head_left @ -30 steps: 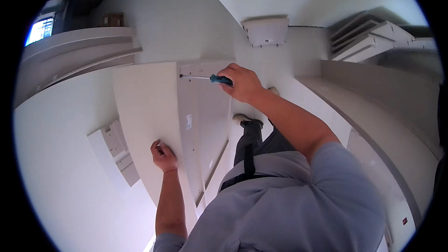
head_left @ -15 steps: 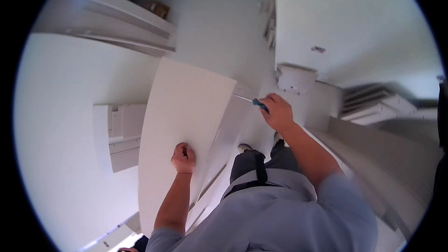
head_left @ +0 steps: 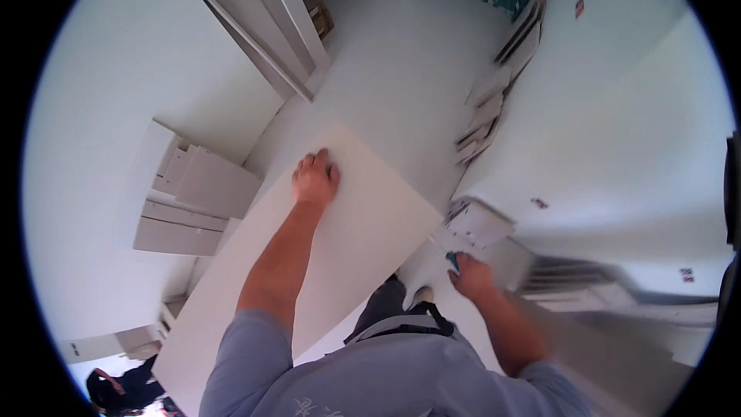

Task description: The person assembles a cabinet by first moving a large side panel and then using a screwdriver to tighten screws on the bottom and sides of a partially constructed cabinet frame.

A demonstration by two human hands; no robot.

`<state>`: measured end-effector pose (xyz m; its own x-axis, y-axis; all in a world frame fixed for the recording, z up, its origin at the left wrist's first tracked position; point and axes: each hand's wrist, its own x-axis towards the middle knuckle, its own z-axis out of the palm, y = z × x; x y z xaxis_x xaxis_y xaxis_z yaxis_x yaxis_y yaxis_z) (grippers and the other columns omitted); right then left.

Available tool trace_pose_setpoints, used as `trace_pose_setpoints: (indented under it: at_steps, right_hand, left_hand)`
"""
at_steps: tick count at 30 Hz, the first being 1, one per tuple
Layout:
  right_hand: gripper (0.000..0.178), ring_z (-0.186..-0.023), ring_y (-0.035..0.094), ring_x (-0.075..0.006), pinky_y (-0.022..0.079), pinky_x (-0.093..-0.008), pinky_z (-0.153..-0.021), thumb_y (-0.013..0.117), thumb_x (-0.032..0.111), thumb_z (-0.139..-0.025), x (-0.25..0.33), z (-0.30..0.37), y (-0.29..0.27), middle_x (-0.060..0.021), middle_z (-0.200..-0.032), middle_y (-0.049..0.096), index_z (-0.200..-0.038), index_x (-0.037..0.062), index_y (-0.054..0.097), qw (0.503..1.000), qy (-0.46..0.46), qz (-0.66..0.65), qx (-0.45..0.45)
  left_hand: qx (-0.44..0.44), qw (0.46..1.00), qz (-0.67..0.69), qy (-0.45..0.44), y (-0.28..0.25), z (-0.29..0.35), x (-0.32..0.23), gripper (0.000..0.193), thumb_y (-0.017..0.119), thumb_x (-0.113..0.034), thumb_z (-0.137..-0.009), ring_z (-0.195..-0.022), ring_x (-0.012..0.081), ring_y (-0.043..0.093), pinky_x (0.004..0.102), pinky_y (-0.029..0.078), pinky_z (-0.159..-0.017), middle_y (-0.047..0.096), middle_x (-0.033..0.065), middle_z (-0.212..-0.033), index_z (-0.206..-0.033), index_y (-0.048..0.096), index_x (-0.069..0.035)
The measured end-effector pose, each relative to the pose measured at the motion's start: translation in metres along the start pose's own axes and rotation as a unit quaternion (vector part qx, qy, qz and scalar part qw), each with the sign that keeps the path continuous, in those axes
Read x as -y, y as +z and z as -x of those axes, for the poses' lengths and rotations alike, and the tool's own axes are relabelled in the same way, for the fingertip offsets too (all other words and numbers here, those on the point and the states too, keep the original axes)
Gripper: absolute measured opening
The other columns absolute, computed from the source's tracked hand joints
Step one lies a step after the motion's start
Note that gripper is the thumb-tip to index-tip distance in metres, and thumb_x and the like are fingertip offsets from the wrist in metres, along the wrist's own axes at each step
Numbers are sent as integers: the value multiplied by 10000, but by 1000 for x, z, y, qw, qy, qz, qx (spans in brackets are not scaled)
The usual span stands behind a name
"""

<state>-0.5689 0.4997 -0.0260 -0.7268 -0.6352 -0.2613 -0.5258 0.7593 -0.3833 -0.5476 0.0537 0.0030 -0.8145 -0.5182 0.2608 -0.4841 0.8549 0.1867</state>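
Note:
My left hand [head_left: 315, 179] rests on the broad face of a large pale panel [head_left: 370, 208], near its far end. Its fingers are a little bent and apart; a dark spot shows between thumb and forefinger, too small to make out. My right hand [head_left: 472, 276] is wrapped round the teal handle of a screwdriver [head_left: 452, 260], just off the panel's right corner. The screwdriver's thin shaft points up and left toward that corner, blurred, and I cannot tell whether its tip touches the panel.
Pale boards [head_left: 208, 185] lean against the left wall, with long panels [head_left: 270, 23] farther off. A carton [head_left: 319, 18] sits behind those. Board pieces [head_left: 494, 100] line the right wall's foot. A white box-like piece [head_left: 480, 222] and stacked boards [head_left: 571, 282] stand to my right.
My view has swung round, so the panel now lies slantwise. My left hand has gone from a fist to loosened fingers farther along the panel. The screwdriver stays in my right hand.

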Motion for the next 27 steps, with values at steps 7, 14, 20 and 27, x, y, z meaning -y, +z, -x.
trace_pose_setpoints:
  at_steps: [7, 14, 20, 27]
  right_hand:
    - [349, -1035, 656, -384, 527, -492, -878, 700, 274, -868, 19, -13, -19, -179, -1101, 679, -1148, 87, 608, 992, 92, 32, 85]
    - [260, -912, 652, -401, 534, -521, -782, 704, 283, -864, 21, -25, -3, -164, -954, 654, -990, 72, 621, 991, 83, 103, -7]
    - [314, -888, 669, -405, 540, -513, -765, 722, 337, -856, -7, -30, 10, -169, -966, 678, -967, 57, 635, 992, 91, 79, 37]
    - [340, -772, 669, -380, 542, -507, -717, 733, 350, -863, -14, -34, 13, -169, -864, 676, -947, 38, 626, 992, 82, 95, 11]
  left_hand:
    - [149, 985, 4, -83, 35, -120, -5, 413, 514, -446, -979, -1104, 303, 626, 454, 546, -896, 626, 123, -1175, -1060, 712, -93]
    - [207, 962, 134, -120, 37, -139, 15, 467, 477, -475, -991, -1097, 314, 646, 460, 549, -908, 659, 124, -1178, -1024, 745, -94]
    - [332, 897, 241, -163, 32, -159, 20, 506, 538, -480, -939, -1087, 332, 662, 456, 547, -890, 696, 170, -1134, -1043, 727, -23]
    - [297, 915, 229, -152, 29, -154, 20, 472, 551, -447, -926, -1017, 358, 681, 474, 548, -876, 715, 177, -1065, -999, 726, -14]
